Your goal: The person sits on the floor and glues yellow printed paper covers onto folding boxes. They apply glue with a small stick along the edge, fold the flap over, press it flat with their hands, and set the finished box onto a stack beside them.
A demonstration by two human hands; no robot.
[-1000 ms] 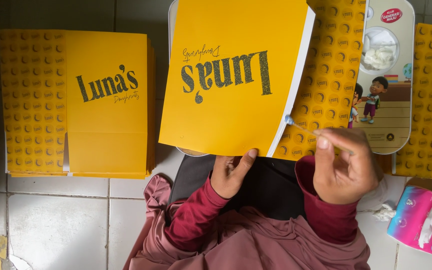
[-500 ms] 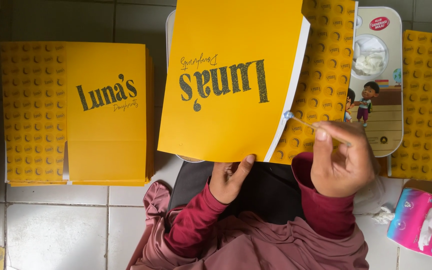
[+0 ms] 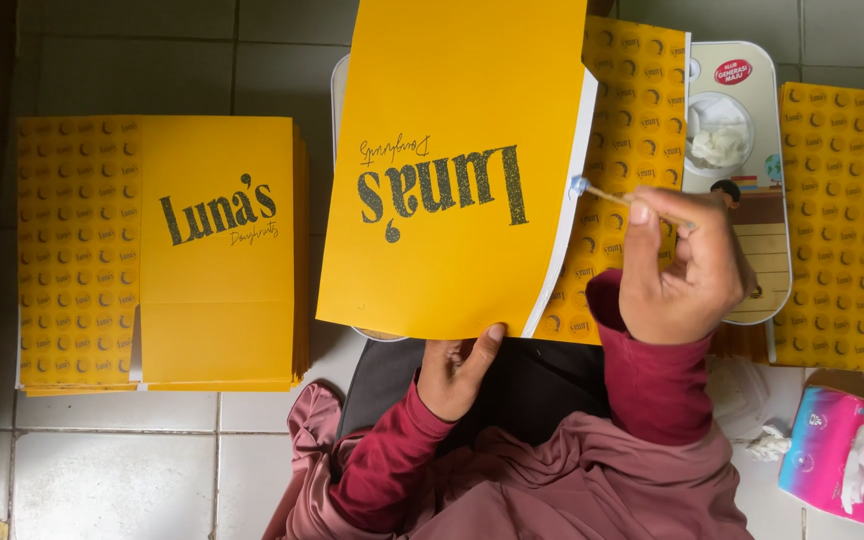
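A folded yellow box blank [image 3: 452,170] is held up over the lap; its lower edge is pinched by the left hand [image 3: 457,375], thumb on the printed face; a thin stick [image 3: 617,194] is clamped in the closed right hand [image 3: 682,265], its wet tip touching the blank's white side edge; a stack of flat yellow blanks [image 3: 167,250] is seen left on the tiled floor [image 3: 112,470]; a tissue pack [image 3: 842,455] is lying at lower right.

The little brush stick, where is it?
In the head view, the brush stick is in the right hand, right of centre, its tip at the white edge of the folded yellow sheet.
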